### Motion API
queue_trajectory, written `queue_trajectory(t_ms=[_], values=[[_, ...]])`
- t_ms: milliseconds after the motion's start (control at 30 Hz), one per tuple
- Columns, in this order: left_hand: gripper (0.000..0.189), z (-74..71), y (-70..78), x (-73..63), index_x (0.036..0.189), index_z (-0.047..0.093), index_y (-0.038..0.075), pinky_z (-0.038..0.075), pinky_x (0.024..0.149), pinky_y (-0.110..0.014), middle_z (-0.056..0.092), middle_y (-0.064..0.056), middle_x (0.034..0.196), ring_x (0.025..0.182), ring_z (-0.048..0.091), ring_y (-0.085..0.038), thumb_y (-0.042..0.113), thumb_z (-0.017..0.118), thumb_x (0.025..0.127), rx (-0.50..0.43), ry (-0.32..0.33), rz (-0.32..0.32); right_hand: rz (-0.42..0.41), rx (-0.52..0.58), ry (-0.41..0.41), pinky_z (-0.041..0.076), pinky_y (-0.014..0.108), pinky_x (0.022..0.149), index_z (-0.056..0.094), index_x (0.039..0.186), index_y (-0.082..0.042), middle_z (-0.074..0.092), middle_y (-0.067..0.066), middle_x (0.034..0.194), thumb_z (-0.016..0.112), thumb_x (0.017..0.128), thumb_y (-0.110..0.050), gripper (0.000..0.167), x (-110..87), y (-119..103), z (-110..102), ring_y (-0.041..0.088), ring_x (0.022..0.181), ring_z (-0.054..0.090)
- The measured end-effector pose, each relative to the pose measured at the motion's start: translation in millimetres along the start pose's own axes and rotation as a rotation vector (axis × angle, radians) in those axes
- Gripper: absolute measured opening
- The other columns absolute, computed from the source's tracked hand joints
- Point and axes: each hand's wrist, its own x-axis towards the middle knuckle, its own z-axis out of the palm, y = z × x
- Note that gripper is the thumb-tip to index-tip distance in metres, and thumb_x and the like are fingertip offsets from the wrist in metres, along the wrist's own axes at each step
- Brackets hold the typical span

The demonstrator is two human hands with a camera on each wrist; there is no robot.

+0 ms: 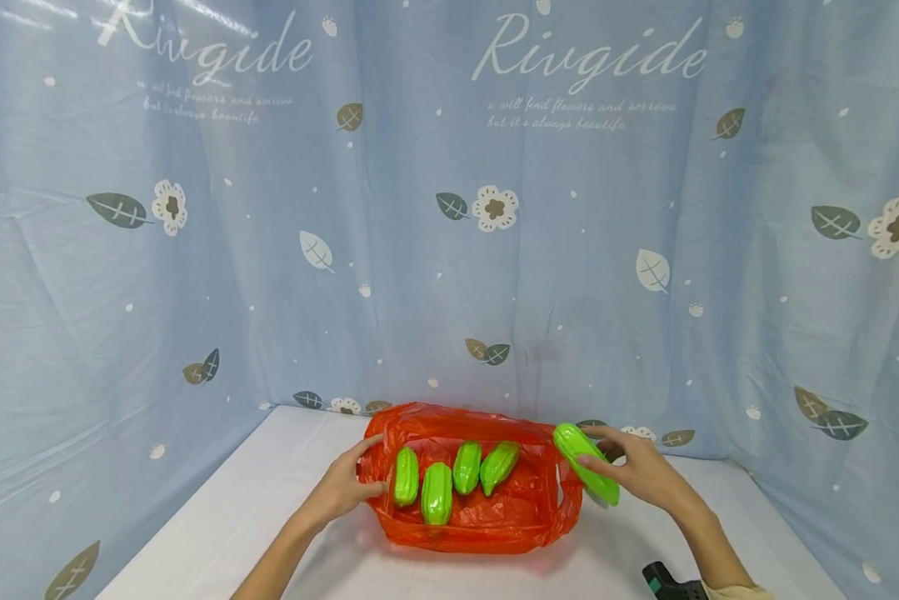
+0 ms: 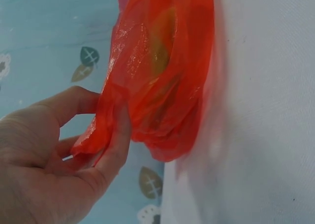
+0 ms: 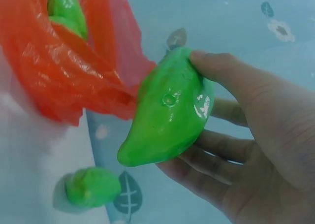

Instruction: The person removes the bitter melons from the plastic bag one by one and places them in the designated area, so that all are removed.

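Blue printed curtain hangs behind white table, red plastic bag on it, left hand pinching bag's left edge, right hand gripping green fruit-shaped piece at bag's right end, four green pieces inside, another green one on table nearby.

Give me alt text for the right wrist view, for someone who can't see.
A right hand holds a glossy green fruit-shaped object with a pointed tip, beside a red plastic bag with at least one more green object inside. Another green object lies on the white tabletop at lower left; a blue patterned curtain hangs behind.
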Motion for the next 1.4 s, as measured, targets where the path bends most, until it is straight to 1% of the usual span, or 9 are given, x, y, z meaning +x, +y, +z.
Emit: queue_trajectory(t_ms=[200, 400, 467, 600, 667, 900, 1067, 1233, 1400], values=[[0.075, -6.2, 0.9, -0.4, 0.147, 0.042, 0.005, 0.059, 0.080, -0.035, 0.054, -0.024, 0.133, 0.101, 0.061, -0.026, 0.010, 0.075, 0.080, -0.070, -0.071, 0.014, 0.032, 0.005, 0.030, 0.053, 0.023, 0.065, 0.060, 0.130, -0.010, 0.072, 0.005, 0.099, 0.070, 0.086, -0.046, 0.058, -2.7, 16, -3, 0.014, 0.084, 0.065], [0.071, -6.0, 0.5, 1.4, 0.147, 0.043, 0.008, 0.058, 0.080, -0.033, 0.055, -0.020, 0.133, 0.102, 0.060, -0.025, 0.013, 0.073, 0.082, -0.076, -0.075, -0.023, 0.069, -0.031, 0.054, 0.053, 0.027, 0.069, 0.060, 0.130, -0.007, 0.071, 0.005, 0.099, 0.068, 0.087, -0.048, 0.061, -5.1, 30, -4, 0.013, 0.085, 0.065], [0.071, -6.5, 0.9, 1.2, 0.146, 0.043, 0.008, 0.058, 0.081, -0.035, 0.054, -0.021, 0.135, 0.104, 0.060, -0.026, 0.013, 0.073, 0.082, -0.091, -0.076, -0.030, 0.095, -0.043, 0.063, 0.054, 0.028, 0.069, 0.060, 0.131, -0.006, 0.070, 0.007, 0.100, 0.068, 0.087, -0.049, 0.063, -5.8, 35, -4, 0.015, 0.087, 0.065], [0.070, -7.7, 0.7, 0.7, 0.146, 0.044, 0.008, 0.057, 0.082, -0.033, 0.053, -0.020, 0.136, 0.107, 0.059, -0.026, 0.010, 0.072, 0.082, -0.125, -0.083, -0.039, 0.151, -0.045, 0.069, 0.057, 0.033, 0.069, 0.058, 0.133, -0.004, 0.070, 0.016, 0.107, 0.068, 0.086, -0.051, 0.067, -8.0, 43, -5, 0.023, 0.092, 0.068], [0.071, -8.4, 0.5, 0.6, 0.147, 0.042, 0.008, 0.057, 0.082, -0.031, 0.053, -0.021, 0.136, 0.107, 0.059, -0.026, 0.008, 0.071, 0.082, -0.149, -0.099, -0.033, 0.182, -0.035, 0.063, 0.057, 0.034, 0.067, 0.056, 0.134, -0.001, 0.070, 0.019, 0.109, 0.067, 0.087, -0.052, 0.070, -8.9, 46, -5, 0.026, 0.093, 0.068], [0.074, -10.4, -0.9, 0.2, 0.149, 0.038, 0.006, 0.056, 0.080, -0.027, 0.052, -0.023, 0.136, 0.106, 0.060, -0.027, 0.003, 0.069, 0.082, -0.211, -0.149, 0.002, 0.298, -0.020, 0.073, 0.057, 0.034, 0.062, 0.051, 0.136, 0.004, 0.070, 0.023, 0.104, 0.065, 0.087, -0.054, 0.077, -5.5, 61, -2, 0.023, 0.084, 0.069], [0.074, -10.8, -0.8, 0.7, 0.149, 0.037, 0.006, 0.056, 0.080, -0.026, 0.052, -0.023, 0.136, 0.105, 0.060, -0.027, 0.002, 0.068, 0.082, -0.217, -0.153, 0.003, 0.353, 0.005, 0.082, 0.059, 0.035, 0.061, 0.049, 0.136, 0.008, 0.068, 0.029, 0.105, 0.065, 0.087, -0.053, 0.080, -0.9, 71, 5, 0.022, 0.077, 0.069], [0.074, -10.5, -0.1, 0.7, 0.149, 0.038, 0.006, 0.057, 0.081, -0.028, 0.052, -0.023, 0.136, 0.105, 0.060, -0.026, 0.002, 0.069, 0.081, -0.207, -0.147, -0.002, 0.396, 0.009, 0.079, 0.060, 0.035, 0.062, 0.049, 0.136, 0.008, 0.066, 0.032, 0.109, 0.064, 0.087, -0.055, 0.081, 1.3, 77, 9, 0.024, 0.081, 0.069], [0.074, -10.2, -0.5, 0.5, 0.149, 0.039, 0.006, 0.057, 0.083, -0.030, 0.052, -0.023, 0.136, 0.106, 0.060, -0.027, 0.003, 0.069, 0.081, -0.190, -0.142, 0.003, 0.411, 0.003, 0.076, 0.060, 0.036, 0.063, 0.049, 0.135, 0.010, 0.064, 0.034, 0.111, 0.063, 0.088, -0.055, 0.081, 2.4, 82, 9, 0.027, 0.083, 0.070]])
